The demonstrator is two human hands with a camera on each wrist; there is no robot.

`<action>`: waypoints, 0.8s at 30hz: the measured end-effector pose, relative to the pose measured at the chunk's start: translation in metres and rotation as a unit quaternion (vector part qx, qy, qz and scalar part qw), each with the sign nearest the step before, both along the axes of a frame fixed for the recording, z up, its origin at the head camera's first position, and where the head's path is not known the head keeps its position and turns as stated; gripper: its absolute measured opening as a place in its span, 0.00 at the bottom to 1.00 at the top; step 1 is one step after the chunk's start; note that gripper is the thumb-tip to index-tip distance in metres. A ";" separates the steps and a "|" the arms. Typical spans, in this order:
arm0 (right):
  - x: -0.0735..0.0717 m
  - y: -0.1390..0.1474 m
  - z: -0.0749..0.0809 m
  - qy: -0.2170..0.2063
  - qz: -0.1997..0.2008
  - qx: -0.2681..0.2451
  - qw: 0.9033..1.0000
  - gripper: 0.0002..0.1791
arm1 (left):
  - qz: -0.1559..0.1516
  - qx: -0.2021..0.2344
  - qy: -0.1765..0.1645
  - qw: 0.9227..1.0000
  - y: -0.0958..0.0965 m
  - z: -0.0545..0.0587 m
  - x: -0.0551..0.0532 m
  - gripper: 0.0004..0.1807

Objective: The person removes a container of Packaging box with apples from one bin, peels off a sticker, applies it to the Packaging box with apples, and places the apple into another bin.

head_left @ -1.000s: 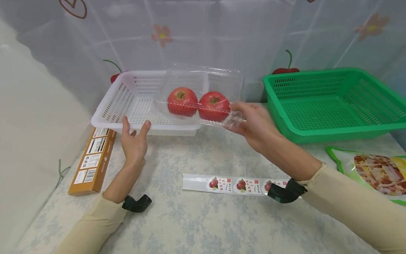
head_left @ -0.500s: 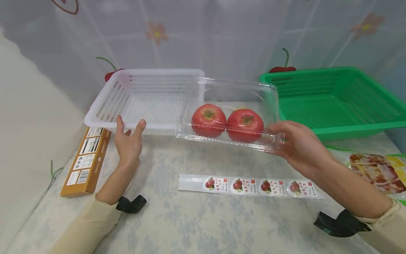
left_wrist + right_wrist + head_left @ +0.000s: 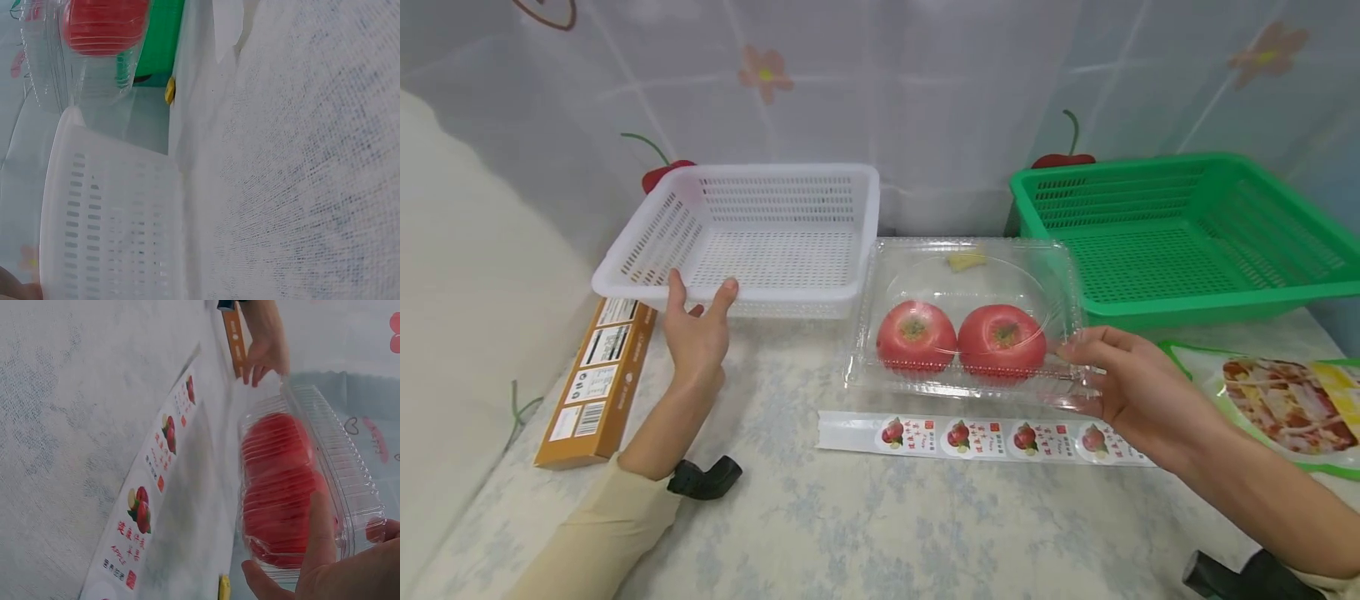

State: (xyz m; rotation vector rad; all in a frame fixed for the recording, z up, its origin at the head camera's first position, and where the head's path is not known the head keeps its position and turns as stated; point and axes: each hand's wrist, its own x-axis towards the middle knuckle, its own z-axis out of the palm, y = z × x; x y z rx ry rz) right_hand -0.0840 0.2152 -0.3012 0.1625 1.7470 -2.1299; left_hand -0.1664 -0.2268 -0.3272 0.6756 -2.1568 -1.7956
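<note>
My right hand (image 3: 1138,392) grips the right end of a clear plastic clamshell box (image 3: 917,267), held above the table and tilted toward me. Inside, two red apples (image 3: 917,337) sit side by side; the right wrist view shows the lid's ridged wall over them. Over at the left, my left hand (image 3: 696,337) holds the front rim of a white slotted basket (image 3: 797,302), thumb and a finger over the edge. Its other fingers are mostly hidden. In front of the box lies a strip of apple-picture stickers (image 3: 850,432), its right end behind my right wrist.
Back right stands a green slotted basket (image 3: 1187,310). A food bag with green edges (image 3: 1281,404) lies before it. An orange carton (image 3: 598,383) lies at the left, partly behind the white basket. Behind the clear box is a small yellow object (image 3: 170,90). A printed curtain (image 3: 940,100) hangs behind.
My right hand has brought the clear box with the apples from over the white basket rightward and toward me, lower down. The left hand stays at the white basket's rim.
</note>
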 end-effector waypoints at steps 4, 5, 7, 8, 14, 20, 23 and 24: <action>0.002 -0.004 -0.005 -0.019 0.019 0.013 1.000 0.08 | -0.003 0.000 0.003 1.000 -0.001 0.001 0.000 0.49; 0.002 -0.004 -0.006 -0.020 0.025 0.012 0.999 0.07 | -0.005 0.002 0.003 1.000 -0.001 0.001 0.000 0.49; 0.002 -0.005 -0.008 -0.023 0.031 0.020 0.999 0.07 | -0.004 0.003 0.001 1.000 -0.001 0.001 -0.001 0.49; 0.002 -0.005 -0.008 -0.024 0.031 0.022 0.999 0.07 | -0.003 0.002 -0.001 1.000 -0.001 0.001 -0.001 0.49; 0.000 -0.005 -0.009 -0.037 0.035 0.022 0.998 0.06 | 0.005 -0.008 -0.008 1.000 -0.004 0.002 -0.004 0.50; -0.003 -0.003 -0.013 -0.056 0.040 -0.001 0.998 0.07 | 0.010 -0.002 -0.011 1.000 -0.009 0.004 -0.008 0.50; -0.004 -0.002 -0.016 -0.057 0.036 0.001 0.998 0.08 | 0.009 0.003 -0.010 1.000 -0.010 0.004 -0.007 0.50; -0.005 -0.003 -0.017 -0.054 0.031 0.002 0.998 0.07 | 0.008 0.004 -0.007 1.000 -0.011 0.003 -0.007 0.50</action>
